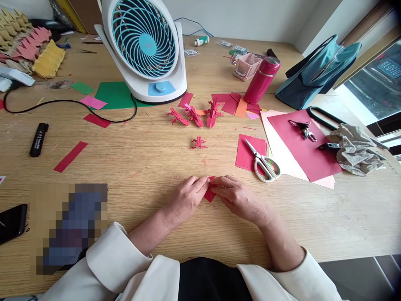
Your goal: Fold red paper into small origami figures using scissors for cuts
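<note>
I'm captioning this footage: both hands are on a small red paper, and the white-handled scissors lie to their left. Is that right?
Not quite: the head view shows the white-handled scissors to the right, not the left. The left hand and right hand are indeed on the small red paper.

Left hand (187, 195) and right hand (239, 195) close together, backs uppermost, fingers bent, fingertips nearly meeting; left forearm (153, 230) and right forearm (280, 240) bare, slanting forward and inward.
</note>
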{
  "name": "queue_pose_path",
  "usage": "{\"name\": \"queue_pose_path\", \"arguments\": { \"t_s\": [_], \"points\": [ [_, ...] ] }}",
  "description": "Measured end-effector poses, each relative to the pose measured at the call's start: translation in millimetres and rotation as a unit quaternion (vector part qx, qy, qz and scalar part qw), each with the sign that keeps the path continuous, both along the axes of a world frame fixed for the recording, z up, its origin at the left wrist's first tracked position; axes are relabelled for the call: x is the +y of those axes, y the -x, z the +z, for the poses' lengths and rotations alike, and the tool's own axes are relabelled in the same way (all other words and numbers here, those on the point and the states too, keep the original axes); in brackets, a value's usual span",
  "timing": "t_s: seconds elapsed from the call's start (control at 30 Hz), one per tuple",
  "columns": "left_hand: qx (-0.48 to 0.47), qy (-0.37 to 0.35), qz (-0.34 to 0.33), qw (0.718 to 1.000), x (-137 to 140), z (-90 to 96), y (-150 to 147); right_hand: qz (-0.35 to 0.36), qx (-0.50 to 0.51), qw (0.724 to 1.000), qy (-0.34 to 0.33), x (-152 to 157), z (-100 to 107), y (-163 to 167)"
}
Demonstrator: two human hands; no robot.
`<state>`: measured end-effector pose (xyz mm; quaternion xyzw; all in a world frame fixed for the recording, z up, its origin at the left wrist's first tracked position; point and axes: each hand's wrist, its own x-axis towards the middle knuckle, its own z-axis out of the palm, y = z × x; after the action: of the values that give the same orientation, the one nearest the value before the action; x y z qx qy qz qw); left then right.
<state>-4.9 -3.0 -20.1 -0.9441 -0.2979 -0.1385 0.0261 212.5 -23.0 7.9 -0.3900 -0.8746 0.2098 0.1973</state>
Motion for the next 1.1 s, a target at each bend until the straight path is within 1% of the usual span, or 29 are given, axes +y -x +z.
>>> {"name": "queue_pose_path", "arguments": {
  "t_s": [0.2, 0.47, 0.63, 0.83, 0.97, 1.1],
  "points": [
    [-0.022, -0.001, -0.015, 1.0, 1.4, -1.5, 1.9, -0.001, -0.005, 1.0, -0.002, 0.0, -0.5, -0.5],
    [-0.04, 0.016, -0.021, 0.999, 4.6, -5.1, 1.9, -0.011, 0.0, 1.0, -0.018, -2.5, -7.2, -2.2],
    [-0.033, 0.009, -0.028, 0.999, 5.6, -6.9, 2.9, -0.013, -0.023, 0.999, -0.036, -6.7, -7.5, -1.4],
    [-0.032, 0.01, -0.029, 0.999, 4.9, -6.8, 4.3, -0.01, -0.03, 0.998, -0.057, -10.4, -13.8, -1.9],
    [-0.006, 0.005, -0.026, 1.0, 3.6, -6.3, 4.4, -0.011, -0.07, 0.995, -0.066, -10.2, -16.9, -1.9],
    [0.013, -0.006, -0.029, 0.999, 2.3, -6.3, 4.8, -0.012, -0.087, 0.994, -0.071, -10.3, -17.8, -2.3]
  ]
}}
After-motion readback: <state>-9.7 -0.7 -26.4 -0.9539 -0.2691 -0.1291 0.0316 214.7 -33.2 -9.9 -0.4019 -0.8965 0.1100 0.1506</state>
